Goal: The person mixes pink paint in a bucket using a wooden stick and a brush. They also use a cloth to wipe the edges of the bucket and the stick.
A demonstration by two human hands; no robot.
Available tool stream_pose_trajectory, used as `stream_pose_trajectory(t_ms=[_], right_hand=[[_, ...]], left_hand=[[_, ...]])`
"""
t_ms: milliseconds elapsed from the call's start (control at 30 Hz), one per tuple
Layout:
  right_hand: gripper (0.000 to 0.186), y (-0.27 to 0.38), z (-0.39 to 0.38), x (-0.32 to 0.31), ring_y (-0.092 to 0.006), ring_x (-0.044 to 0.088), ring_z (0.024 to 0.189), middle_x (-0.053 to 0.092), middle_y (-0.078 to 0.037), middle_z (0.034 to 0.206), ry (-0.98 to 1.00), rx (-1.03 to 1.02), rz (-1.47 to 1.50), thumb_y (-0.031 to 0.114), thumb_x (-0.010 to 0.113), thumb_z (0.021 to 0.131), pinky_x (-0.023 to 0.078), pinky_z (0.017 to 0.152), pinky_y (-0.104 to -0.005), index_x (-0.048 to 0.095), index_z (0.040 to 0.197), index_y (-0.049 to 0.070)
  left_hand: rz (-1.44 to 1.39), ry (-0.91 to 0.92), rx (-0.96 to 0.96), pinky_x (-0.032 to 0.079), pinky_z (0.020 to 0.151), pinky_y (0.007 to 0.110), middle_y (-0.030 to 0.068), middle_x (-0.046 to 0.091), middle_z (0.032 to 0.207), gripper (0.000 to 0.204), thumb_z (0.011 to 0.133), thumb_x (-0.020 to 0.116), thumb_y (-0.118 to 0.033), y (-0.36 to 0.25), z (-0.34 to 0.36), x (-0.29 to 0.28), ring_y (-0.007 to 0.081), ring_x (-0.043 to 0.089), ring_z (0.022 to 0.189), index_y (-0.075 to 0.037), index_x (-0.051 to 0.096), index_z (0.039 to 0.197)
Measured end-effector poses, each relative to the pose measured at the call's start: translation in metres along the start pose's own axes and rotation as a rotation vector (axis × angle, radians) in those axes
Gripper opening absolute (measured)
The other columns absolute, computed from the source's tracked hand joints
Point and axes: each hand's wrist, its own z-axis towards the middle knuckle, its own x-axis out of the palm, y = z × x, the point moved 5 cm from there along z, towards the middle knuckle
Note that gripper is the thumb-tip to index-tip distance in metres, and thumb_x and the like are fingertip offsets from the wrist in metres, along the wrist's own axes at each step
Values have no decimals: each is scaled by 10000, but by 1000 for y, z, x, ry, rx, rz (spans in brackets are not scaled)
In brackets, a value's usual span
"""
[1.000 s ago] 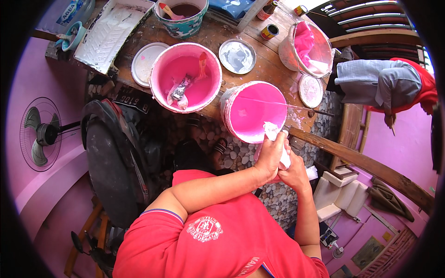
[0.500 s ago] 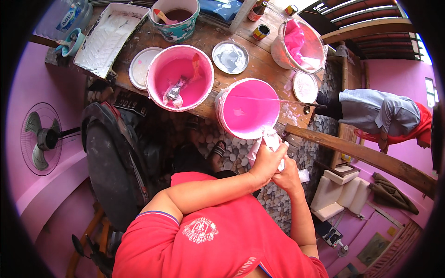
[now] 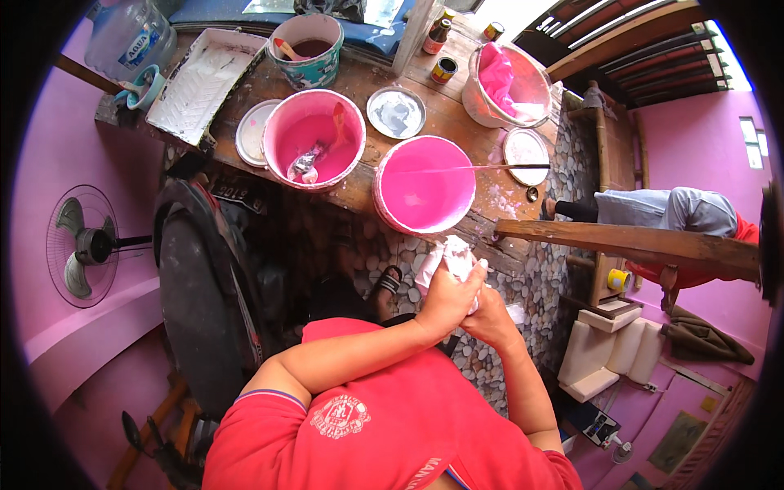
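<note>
Just beyond the near edge of the table, both hands grip a crumpled white bundle (image 3: 456,248); whether it is a cloth or a bag, I cannot tell. My left hand (image 3: 446,299) is wrapped round its near end, and my right hand (image 3: 490,317) is closed against it from the right. Ahead stands a round bucket (image 3: 380,209) of bright pink paint (image 3: 433,192). A thin stick (image 3: 514,167) lies across this bucket toward the right. To its left, a second bucket (image 3: 271,167) holds pink paint, an orange-handled brush (image 3: 338,122) and a silvery crumpled object (image 3: 306,160).
Farther back are a teal pail (image 3: 314,76), a paint tray (image 3: 204,86), a bucket with pink plastic (image 3: 498,77) and round lids (image 3: 396,113). A wooden beam (image 3: 621,241) juts in from the right. Another person (image 3: 670,211) stands beyond; a motorcycle (image 3: 200,302) is at left.
Both hands and the bundle have drawn back from the pink bucket's rim, nearer my body. The view has shifted slightly. The other person is more bent behind the beam.
</note>
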Motion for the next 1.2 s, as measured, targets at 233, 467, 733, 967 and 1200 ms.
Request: stream_pose_trajectory(t_ms=[233, 467, 733, 967, 1200], right_hand=[[765, 12, 0, -44, -307, 648, 1114, 653, -153, 1195, 239, -310, -16, 223, 796, 803, 516, 956, -394, 435, 1444, 9], [716, -7, 114, -99, -49, 511, 589, 584, -11, 892, -460, 43, 648, 373, 755, 932, 387, 490, -188, 429, 1465, 23], [311, 3, 159, -95, -84, 614, 566, 678, -38, 786, -482, -141, 424, 306, 632, 1026, 407, 465, -214, 705, 1074, 8], [260, 43, 52, -91, -137, 708, 708, 738, -80, 886, -604, -416, 265, 182, 553, 1066, 509, 585, -236, 692, 1137, -27], [221, 42, -26, -91, -151, 711, 766, 732, -101, 897, -701, -469, 495, 134, 541, 1065, 537, 647, -255, 671, 1125, -33]], left_hand=[[154, 24, 33, 412, 490, 234, -25, 564, 723, 125, 1013, 643, -134, -9, -21, -34, 48, 528, 590, -79, 580, 920], [314, 18, 26, 435, 525, 265, -20, 566, 710, 167, 1001, 669, -183, -45, -24, -76, 66, 531, 589, -63, 568, 942], [611, -21, 123, 505, 687, 326, 27, 626, 848, 210, 965, 699, -195, -67, -12, -118, 123, 583, 752, -31, 580, 1020], [737, -24, 210, 514, 832, 340, 90, 681, 958, 349, 920, 716, -181, -89, -7, -116, 175, 631, 872, 13, 597, 1185], [849, 67, 132, 505, 930, 342, 110, 711, 1095, 433, 890, 694, -154, -101, 5, -96, 204, 664, 998, 9, 588, 1276]])
